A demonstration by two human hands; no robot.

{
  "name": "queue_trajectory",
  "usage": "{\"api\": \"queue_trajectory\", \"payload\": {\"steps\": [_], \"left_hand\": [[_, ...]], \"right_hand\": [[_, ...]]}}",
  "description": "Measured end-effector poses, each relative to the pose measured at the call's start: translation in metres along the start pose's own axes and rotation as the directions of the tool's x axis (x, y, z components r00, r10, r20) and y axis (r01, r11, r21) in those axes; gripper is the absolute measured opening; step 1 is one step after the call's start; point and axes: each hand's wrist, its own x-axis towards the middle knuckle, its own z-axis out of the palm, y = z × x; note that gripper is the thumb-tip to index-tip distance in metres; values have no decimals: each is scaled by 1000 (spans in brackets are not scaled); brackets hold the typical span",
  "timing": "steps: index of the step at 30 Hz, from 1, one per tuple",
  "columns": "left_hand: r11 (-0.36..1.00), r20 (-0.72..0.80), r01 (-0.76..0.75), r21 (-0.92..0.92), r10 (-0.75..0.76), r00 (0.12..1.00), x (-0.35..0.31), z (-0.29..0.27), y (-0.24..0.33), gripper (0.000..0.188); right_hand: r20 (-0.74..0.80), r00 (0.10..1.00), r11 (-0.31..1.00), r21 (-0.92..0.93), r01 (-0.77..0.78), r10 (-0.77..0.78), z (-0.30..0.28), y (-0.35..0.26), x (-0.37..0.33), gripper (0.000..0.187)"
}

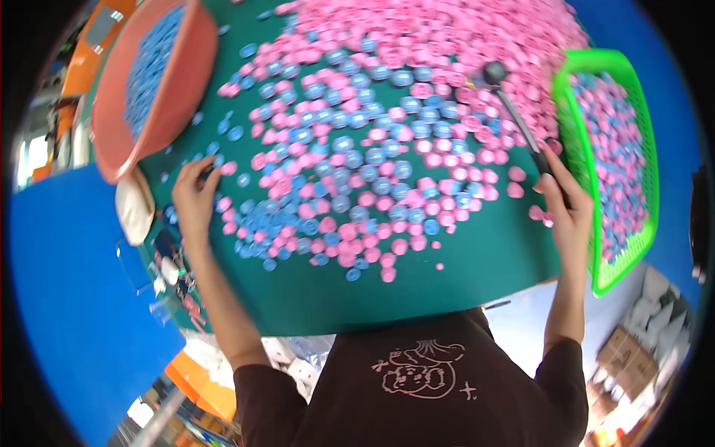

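My left hand (pixel 195 190) is at the left side of the green tabletop, thumb and fingertips drawn together beside small blue and pink pieces. Whatever lies between those fingertips is too small to make out. In my right hand (pixel 567 197) is the black handle of a mallet-like tool (pixel 515 112) with a grey shaft and a round dark head. Its head rests over the pink pieces at the far right. Between my hands spread many small round plastic caps, blue ones (pixel 354 158) mixed with pink ones (pixel 348 232).
A dense heap of pink caps (pixel 447 30) covers the far side. At far left a tilted orange basin (pixel 197 67) holds blue pieces. A bright green basket (pixel 590 160) of mixed caps stands right of my right hand. A pale pouch (pixel 135 207) and small tools lie along the left edge.
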Motion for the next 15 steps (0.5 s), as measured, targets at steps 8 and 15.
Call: {"api": "queue_trajectory", "payload": {"steps": [8,15], "left_hand": [[998,-99,19,-60,-25,995,29,6,105,21],[750,75,-527,-400,600,797,76,95,274,23]], "right_hand": [[-61,997,999,-5,46,-46,-5,7,-1,37],[-23,995,994,47,96,-95,-2,13,3,37]]}}
